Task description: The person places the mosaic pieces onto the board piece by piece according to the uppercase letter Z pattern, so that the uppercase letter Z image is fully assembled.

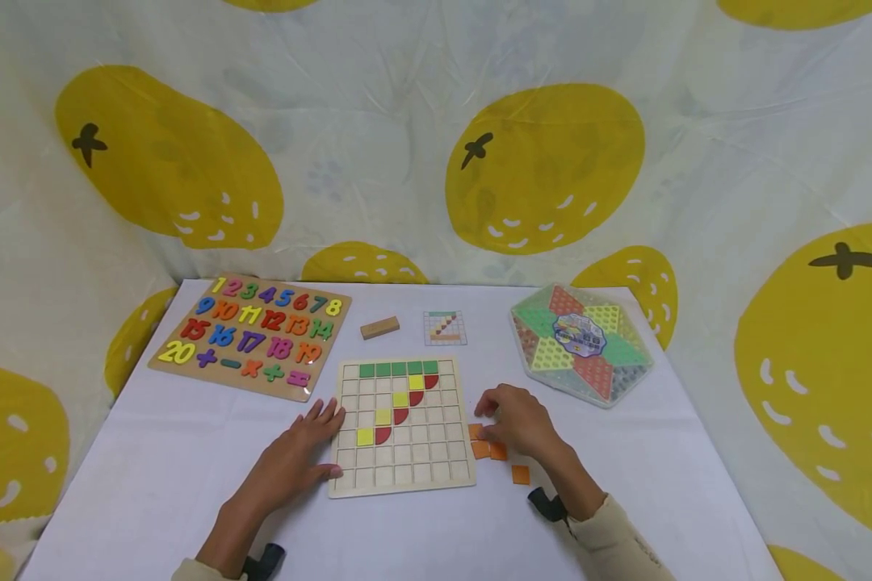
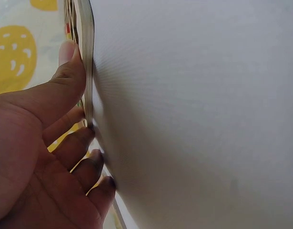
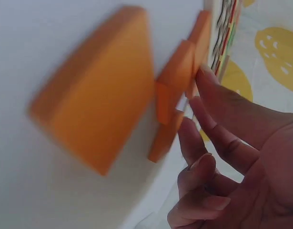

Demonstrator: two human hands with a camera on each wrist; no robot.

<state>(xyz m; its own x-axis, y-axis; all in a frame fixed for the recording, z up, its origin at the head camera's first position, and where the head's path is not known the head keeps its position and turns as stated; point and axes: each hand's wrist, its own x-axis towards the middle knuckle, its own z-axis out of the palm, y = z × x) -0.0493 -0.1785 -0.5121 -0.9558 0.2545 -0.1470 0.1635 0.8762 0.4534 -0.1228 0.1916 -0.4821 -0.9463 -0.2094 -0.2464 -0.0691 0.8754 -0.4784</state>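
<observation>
A wooden grid board (image 1: pixel 439 456) bears a row of green squares (image 1: pixel 398 369) and a diagonal of yellow squares (image 1: pixel 383 417) beside red quarter-circle pieces (image 1: pixel 401 415). My left hand (image 1: pixel 301 448) rests at the board's left edge, fingers spread and thumb by the near corner. My right hand (image 1: pixel 519 420) is over several orange square tiles (image 1: pixel 499 452) lying by the board's right edge. In the right wrist view, the thumb tip is right at the edge of an orange tile (image 3: pixel 198 43), with the other fingers loosely bent. One orange tile (image 1: pixel 521 474) lies apart, nearer me.
At the back left lies a number puzzle board (image 1: pixel 262 393). A small wooden block (image 1: pixel 380 327) and a printed pattern card (image 1: pixel 445 328) lie behind the grid board. To the back right is a hexagonal Chinese checkers box (image 1: pixel 580 343). Patterned cloth (image 1: pixel 378 161) hangs behind the table.
</observation>
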